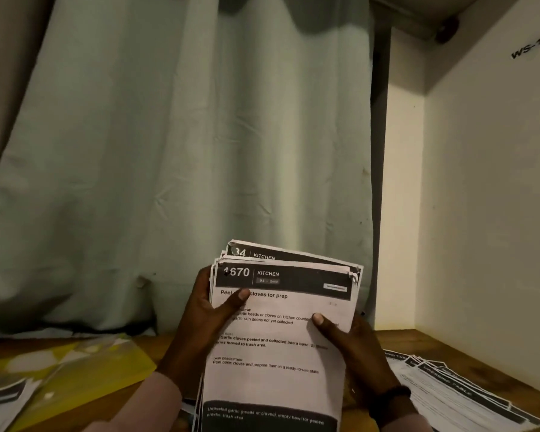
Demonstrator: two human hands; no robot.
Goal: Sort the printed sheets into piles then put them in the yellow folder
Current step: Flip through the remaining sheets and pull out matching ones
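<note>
- The stack of printed sheets (278, 335) is held upright above the worktop (396, 338), in front of the curtain (169, 151). Its long axis runs bottom to top, the header "KITCHEN" uppermost and facing the camera.
- The left hand (206, 316) grips the stack's left edge, thumb across the front page near the title, fingers hidden behind.
- The right hand (346, 341) grips the right edge, thumb pressed on the page at mid-height; a dark band circles that wrist.
- The yellow folder (85, 366) lies flat on the worktop at the left, a sheet overlapping its near corner.
- A fanned pile of sheets (459, 391) lies flat at the right, headers pointing up-left.
</note>
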